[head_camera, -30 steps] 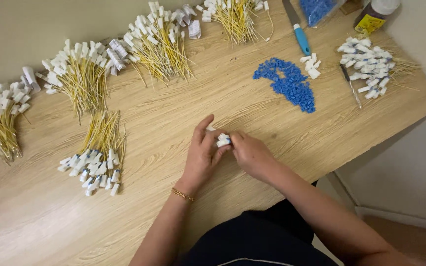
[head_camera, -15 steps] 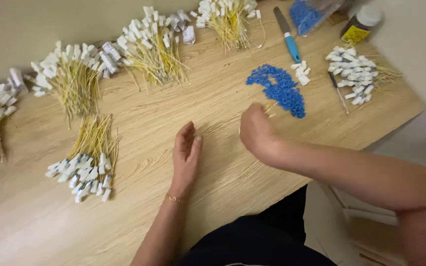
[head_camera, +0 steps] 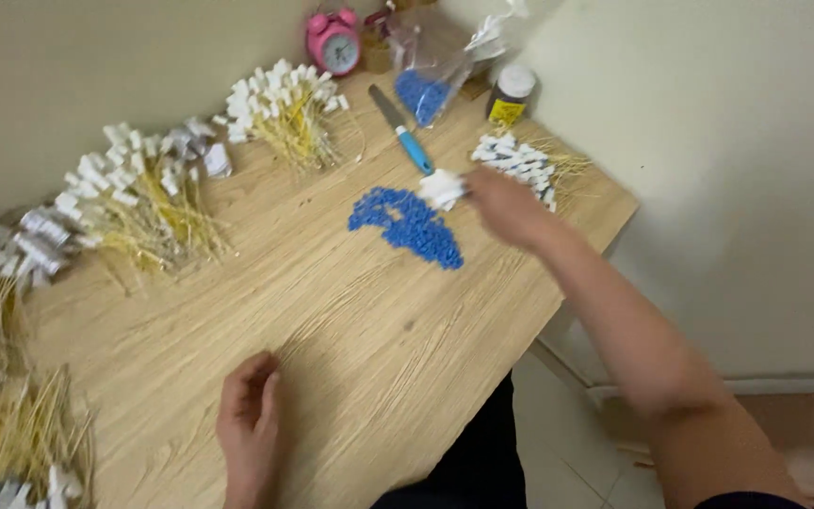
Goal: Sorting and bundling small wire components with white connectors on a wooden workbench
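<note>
Right hand [head_camera: 506, 203], blurred, reached over the small white plastic pieces [head_camera: 442, 187] beside the blue bead pile [head_camera: 407, 223]; its grip could not be told. Left hand [head_camera: 249, 424] rested loosely curled, empty, on the wooden desk [head_camera: 379, 330]. Advisable: pinch one piece cleanly, clear of beads.

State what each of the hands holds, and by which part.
Left hand holds nothing, resting on the table. Right hand reaches small white pieces; motion blur hides any hold.

Pink alarm clock [head_camera: 334, 41], blue-handled knife [head_camera: 403, 137], bagged blue pieces [head_camera: 421, 94], small bottle [head_camera: 509, 94].
</note>
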